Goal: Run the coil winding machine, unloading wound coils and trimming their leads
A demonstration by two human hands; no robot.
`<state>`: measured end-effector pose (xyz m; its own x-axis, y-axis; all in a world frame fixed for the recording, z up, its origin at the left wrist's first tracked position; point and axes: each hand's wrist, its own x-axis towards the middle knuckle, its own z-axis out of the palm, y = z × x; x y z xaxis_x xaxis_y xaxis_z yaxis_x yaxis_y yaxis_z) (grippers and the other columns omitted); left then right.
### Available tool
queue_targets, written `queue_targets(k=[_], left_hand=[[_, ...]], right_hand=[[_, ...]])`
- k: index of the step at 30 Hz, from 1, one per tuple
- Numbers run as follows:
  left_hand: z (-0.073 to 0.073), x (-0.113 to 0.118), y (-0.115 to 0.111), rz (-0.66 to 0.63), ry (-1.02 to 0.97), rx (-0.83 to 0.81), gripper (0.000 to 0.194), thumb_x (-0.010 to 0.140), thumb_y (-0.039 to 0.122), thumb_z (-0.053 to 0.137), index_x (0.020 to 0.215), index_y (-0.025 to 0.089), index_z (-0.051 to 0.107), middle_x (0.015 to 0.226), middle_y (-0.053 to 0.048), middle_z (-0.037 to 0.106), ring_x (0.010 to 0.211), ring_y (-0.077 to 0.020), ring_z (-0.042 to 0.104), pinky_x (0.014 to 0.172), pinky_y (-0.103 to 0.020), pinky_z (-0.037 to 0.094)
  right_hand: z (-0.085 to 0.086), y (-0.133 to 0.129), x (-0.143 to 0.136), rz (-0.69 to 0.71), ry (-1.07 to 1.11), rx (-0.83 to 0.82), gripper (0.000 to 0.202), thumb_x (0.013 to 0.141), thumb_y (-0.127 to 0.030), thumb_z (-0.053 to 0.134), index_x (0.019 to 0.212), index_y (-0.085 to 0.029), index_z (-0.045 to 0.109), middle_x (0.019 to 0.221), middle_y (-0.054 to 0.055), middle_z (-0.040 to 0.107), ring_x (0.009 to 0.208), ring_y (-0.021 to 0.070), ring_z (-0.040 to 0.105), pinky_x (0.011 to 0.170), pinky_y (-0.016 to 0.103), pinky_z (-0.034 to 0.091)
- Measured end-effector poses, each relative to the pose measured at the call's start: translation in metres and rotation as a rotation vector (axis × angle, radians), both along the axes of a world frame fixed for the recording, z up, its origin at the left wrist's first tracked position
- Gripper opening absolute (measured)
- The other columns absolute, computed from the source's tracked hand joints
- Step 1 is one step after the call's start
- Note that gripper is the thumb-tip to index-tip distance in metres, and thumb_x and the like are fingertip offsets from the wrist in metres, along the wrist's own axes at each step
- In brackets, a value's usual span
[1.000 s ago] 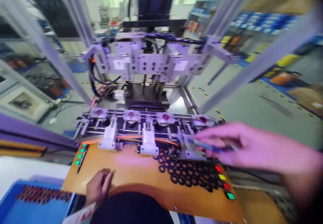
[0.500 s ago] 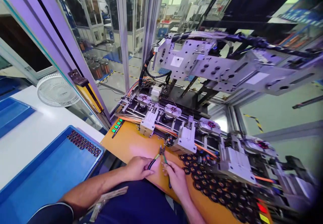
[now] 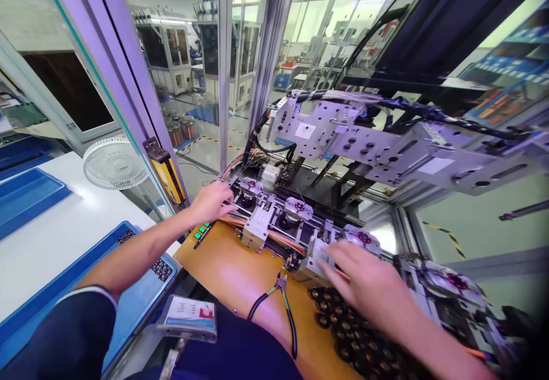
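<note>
My left hand [image 3: 213, 200] is at the left end of the machine's row of stations, beside the first round fixture [image 3: 251, 186]. Its fingers are curled together, and whatever they may hold is hidden. Blurred by motion, my right hand [image 3: 360, 268] hovers over a metal block [image 3: 316, 257] and the black ring-shaped parts, its fingers stretched out and apart with nothing visible in them. Between the hands, a pair of side cutters [image 3: 281, 286] with dark handles lies spread on the orange-brown work surface [image 3: 214, 260].
Several black ring-shaped parts [image 3: 338, 317] cover the right of the surface. Above the stations hangs a metal plate assembly [image 3: 321, 123]. To the left are a blue tray [image 3: 124, 311] with small parts, a white fan [image 3: 115, 163] and a yellow sensor bar [image 3: 168, 180].
The side cutters have been let go and now lie on the work surface. My left hand has moved up and left to the first station; my right hand has moved up and right.
</note>
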<state>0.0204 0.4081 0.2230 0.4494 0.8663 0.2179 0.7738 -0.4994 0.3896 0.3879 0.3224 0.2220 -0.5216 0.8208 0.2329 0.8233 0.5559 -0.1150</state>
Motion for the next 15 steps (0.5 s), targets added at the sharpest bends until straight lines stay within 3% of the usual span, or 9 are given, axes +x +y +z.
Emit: queue_targets(k=[3,6,11,15], left_hand=[[0.022,0.017,0.059,-0.086,0.081,0.033,0.032,0.075,0.026,0.076,0.105,0.02,0.068,0.125,-0.01,0.056,0.126,-0.0295,0.042,0.105,-0.046,0.033],[0.018,0.035,0.092,-0.128,0.149,0.009,0.033,0.07,0.019,0.079,0.101,0.02,0.07,0.132,-0.011,0.053,0.133,-0.0329,0.034,0.108,-0.051,0.029],[0.004,0.044,0.107,-0.171,0.236,-0.019,0.023,0.075,0.023,0.075,0.098,0.023,0.072,0.134,-0.01,0.053,0.134,-0.0339,0.034,0.108,-0.055,0.031],[0.014,0.05,0.107,-0.222,0.37,-0.018,0.026,0.081,0.033,0.069,0.104,0.022,0.071,0.133,-0.012,0.055,0.128,-0.0337,0.043,0.105,-0.051,0.036]], right_hand=[[0.03,0.068,-0.012,0.057,-0.086,-0.014,0.028,0.086,-0.032,0.058,0.105,-0.015,0.068,0.118,0.017,0.061,0.109,0.0301,0.058,0.094,0.043,0.049],[0.027,0.112,-0.026,0.08,-0.127,-0.089,0.028,0.079,-0.026,0.066,0.105,-0.015,0.069,0.128,0.016,0.057,0.117,0.0288,0.056,0.102,0.041,0.046],[0.011,0.132,-0.029,0.084,-0.106,-0.155,0.012,0.08,-0.018,0.065,0.09,-0.011,0.068,0.124,0.014,0.061,0.113,0.0239,0.058,0.099,0.043,0.046],[0.008,0.136,-0.021,0.06,0.098,-0.103,0.007,0.069,-0.012,0.068,0.074,-0.016,0.07,0.108,0.011,0.069,0.1,0.0219,0.065,0.092,0.033,0.05]])
